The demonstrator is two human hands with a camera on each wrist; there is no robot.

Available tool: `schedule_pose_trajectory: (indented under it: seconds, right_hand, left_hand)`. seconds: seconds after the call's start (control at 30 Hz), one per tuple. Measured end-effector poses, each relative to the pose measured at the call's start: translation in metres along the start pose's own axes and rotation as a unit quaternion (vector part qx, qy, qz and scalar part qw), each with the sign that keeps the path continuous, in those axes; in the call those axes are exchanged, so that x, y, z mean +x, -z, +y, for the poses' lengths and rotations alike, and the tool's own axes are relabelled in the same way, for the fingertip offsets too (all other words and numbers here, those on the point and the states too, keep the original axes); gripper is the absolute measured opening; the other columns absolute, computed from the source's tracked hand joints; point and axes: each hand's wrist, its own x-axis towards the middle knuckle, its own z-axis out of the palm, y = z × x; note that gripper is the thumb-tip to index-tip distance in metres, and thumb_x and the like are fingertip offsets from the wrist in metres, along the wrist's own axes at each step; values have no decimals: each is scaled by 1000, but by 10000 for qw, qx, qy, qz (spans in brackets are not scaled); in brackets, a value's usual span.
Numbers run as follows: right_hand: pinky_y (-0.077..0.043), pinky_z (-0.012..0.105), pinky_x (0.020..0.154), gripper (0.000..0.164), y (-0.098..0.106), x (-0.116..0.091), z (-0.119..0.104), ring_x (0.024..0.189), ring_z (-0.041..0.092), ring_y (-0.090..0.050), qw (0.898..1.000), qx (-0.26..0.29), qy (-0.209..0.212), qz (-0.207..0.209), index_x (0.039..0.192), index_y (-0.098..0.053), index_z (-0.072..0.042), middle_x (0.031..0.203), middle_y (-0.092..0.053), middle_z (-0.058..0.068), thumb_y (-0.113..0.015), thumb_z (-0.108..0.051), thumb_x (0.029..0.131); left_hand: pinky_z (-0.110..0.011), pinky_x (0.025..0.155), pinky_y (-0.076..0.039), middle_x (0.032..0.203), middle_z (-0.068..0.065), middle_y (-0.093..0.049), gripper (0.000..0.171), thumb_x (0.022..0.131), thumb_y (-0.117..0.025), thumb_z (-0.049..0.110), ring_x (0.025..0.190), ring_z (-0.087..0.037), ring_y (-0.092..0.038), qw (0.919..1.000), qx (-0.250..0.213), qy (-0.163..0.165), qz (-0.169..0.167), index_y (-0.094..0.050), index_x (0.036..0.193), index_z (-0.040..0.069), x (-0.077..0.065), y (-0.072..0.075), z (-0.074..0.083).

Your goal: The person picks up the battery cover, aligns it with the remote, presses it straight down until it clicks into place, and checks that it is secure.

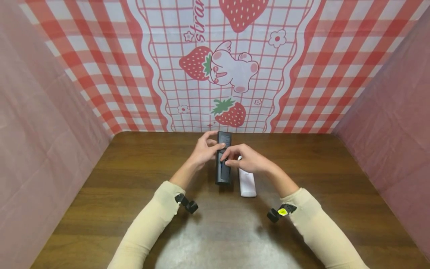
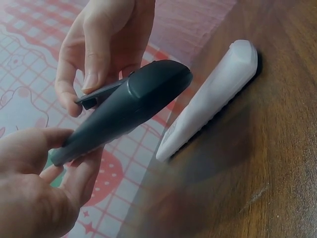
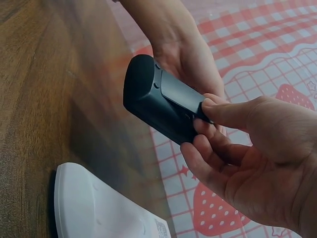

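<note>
A black remote control is held back side up over the table, its long side running away from me. My left hand grips its far end, thumb across the back and fingers along the side. My right hand pinches the free end of the battery cover between thumb and fingers. In the right wrist view the cover stands tilted up from the body at that end, while its other end meets the remote near the thick rounded end. The inside of the battery compartment is mostly hidden by the cover and fingers.
A white remote control lies on the brown wooden table, just right of the black one and partly under my right hand. A strawberry-patterned checked cloth hangs behind the table, with pink cloths at both sides.
</note>
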Motion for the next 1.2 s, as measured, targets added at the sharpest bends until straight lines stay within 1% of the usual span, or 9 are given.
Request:
schedule_pose_trajectory:
  seconds: [0.2, 0.27, 0.3, 0.4, 0.5, 0.6, 0.73, 0.9, 1.2]
  right_hand:
    - [-49, 22, 67, 15, -3, 1, 1, 79, 13, -59, 9998, -56, 34, 183, 118, -83, -2, 91, -78, 13, -74, -2, 105]
    - [-52, 23, 68, 15, -5, 1, 0, 80, 13, -62, 9997, -6, -28, 238, 118, -82, -1, 91, -78, 14, -74, -2, 105]
    - [-57, 25, 69, 15, -6, 1, -1, 80, 15, -65, 9996, 65, -84, 255, 118, -82, 0, 92, -78, 16, -74, -1, 105]
    - [-71, 39, 74, 16, -8, 1, -3, 82, 18, -73, 9989, 289, -234, 295, 119, -81, 3, 102, -78, 21, -73, 0, 105]
    - [-74, 56, 74, 16, -9, 0, -4, 79, 20, -77, 9980, 423, -312, 341, 119, -81, 5, 108, -76, 24, -74, 1, 105]
    - [-74, 57, 74, 15, -10, -1, -5, 76, 16, -75, 9974, 452, -388, 404, 118, -82, 5, 110, -75, 24, -76, 1, 104]
    - [-75, 57, 76, 13, -12, -2, -5, 76, 13, -73, 9949, 620, -598, 524, 114, -81, 5, 102, -76, 20, -79, 1, 102]
    - [-74, 57, 74, 10, -14, -2, -5, 73, 12, -68, 9923, 729, -697, 714, 110, -79, 5, 87, -70, 10, -81, 2, 100]
    - [-74, 55, 73, 13, -17, -3, -5, 69, 10, -67, 9877, 901, -844, 959, 111, -75, 5, 83, -65, 4, -81, 0, 100]
  left_hand:
    - [-39, 86, -75, 132, -26, -68, 67, 105, -75, 4, 93, -23, -76, 10000, -19, 20, 80, -48, 167, 8, 1, 1, 0]
    - [-40, 86, -75, 134, -27, -68, 67, 105, -75, 4, 94, -23, -76, 9999, 1, 27, 100, -48, 167, 8, 1, 1, -1]
    - [-40, 87, -75, 135, -27, -68, 67, 105, -75, 4, 94, -24, -76, 9999, 2, 29, 101, -48, 167, 8, 2, 1, -1]
    - [-42, 88, -75, 136, -28, -67, 67, 106, -75, 5, 95, -25, -76, 9999, 18, 24, 98, -48, 167, 7, 2, 2, -1]
    - [-43, 89, -75, 137, -29, -66, 67, 106, -75, 5, 96, -26, -77, 10000, 12, 16, 82, -47, 167, 7, 1, 2, -1]
    - [-45, 93, -75, 141, -31, -66, 66, 106, -74, 6, 98, -27, -77, 10000, -3, 48, 72, -47, 167, 8, 0, 1, 0]
    - [-47, 94, -75, 142, -32, -66, 66, 106, -74, 6, 96, -26, -76, 9999, -31, 92, 70, -47, 167, 8, -2, 0, -1]
    - [-44, 91, -75, 138, -31, -67, 66, 106, -73, 4, 90, -22, -75, 9999, -119, 52, 67, -48, 167, 7, -2, 0, -2]
    - [-45, 92, -75, 140, -31, -68, 67, 106, -75, 6, 91, -21, -75, 9999, -96, 57, 119, -47, 167, 8, 1, 1, -2]
